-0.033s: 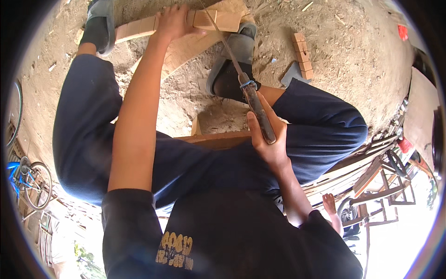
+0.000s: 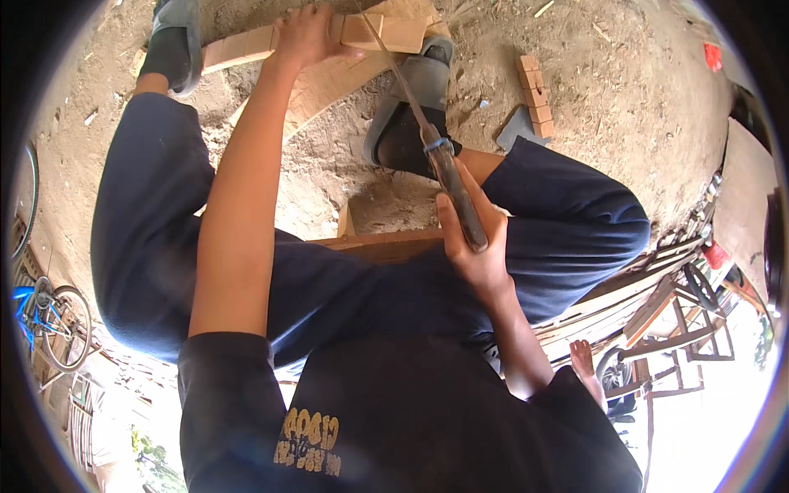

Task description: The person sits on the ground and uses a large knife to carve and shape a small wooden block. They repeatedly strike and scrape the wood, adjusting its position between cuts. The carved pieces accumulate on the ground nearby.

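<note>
My left hand (image 2: 306, 37) presses down on a pale wooden beam (image 2: 238, 52), its fingers over the top and its thumb along the near side. Several crosswise lines mark the beam into short blocks. In my right hand (image 2: 477, 238) is a hand saw (image 2: 450, 185) with a dark, worn handle and a blue tie near the blade. The thin blade slants up and left to the beam, just right of my left hand. Whether its teeth sit in a cut is too fine to tell. A wide, flat board (image 2: 333, 92) lies under the beam.
My sandalled feet (image 2: 411, 103) stand on the dirt floor at both ends of the beam. To the right, a row of small notched wood blocks (image 2: 535, 97) lies by a flat grey piece (image 2: 518, 127). A blue bicycle (image 2: 57, 324) stands at far left. Another person's hand (image 2: 582, 359) shows at lower right.
</note>
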The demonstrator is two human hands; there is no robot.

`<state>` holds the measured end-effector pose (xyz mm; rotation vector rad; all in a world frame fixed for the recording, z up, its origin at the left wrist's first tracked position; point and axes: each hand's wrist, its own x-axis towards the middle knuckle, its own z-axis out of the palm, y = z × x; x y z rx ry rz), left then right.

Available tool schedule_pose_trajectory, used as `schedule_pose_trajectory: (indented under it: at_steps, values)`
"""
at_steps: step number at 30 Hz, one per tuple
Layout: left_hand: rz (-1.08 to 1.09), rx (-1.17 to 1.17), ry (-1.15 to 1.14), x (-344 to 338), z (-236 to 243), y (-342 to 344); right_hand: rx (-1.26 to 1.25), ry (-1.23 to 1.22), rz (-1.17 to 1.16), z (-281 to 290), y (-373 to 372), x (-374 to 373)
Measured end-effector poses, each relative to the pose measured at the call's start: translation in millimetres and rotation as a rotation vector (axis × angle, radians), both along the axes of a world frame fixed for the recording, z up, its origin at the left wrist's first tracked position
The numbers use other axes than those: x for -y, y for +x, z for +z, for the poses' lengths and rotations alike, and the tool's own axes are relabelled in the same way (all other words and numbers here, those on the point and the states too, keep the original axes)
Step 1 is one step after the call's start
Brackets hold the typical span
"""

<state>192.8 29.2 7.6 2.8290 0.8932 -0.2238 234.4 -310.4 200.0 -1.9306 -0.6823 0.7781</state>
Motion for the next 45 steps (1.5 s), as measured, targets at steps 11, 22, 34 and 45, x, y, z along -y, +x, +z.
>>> schedule_pose_trajectory:
  at_steps: [11,22,34,45]
  values:
    - [0.054,0.041,-0.105,-8,-24,-4,0.08,0.051,0.034,-22,10,6]
    - [0.068,0.133,-0.16,-9,-19,-1,0.168,0.024,0.05,-30,-12,15]
    - [-0.044,0.219,-0.094,-8,-30,-21,0.217,0.046,0.099,-44,-17,1]
    - [-0.001,0.336,0.003,18,-20,-23,0.069,-0.047,0.089,-29,12,-39]
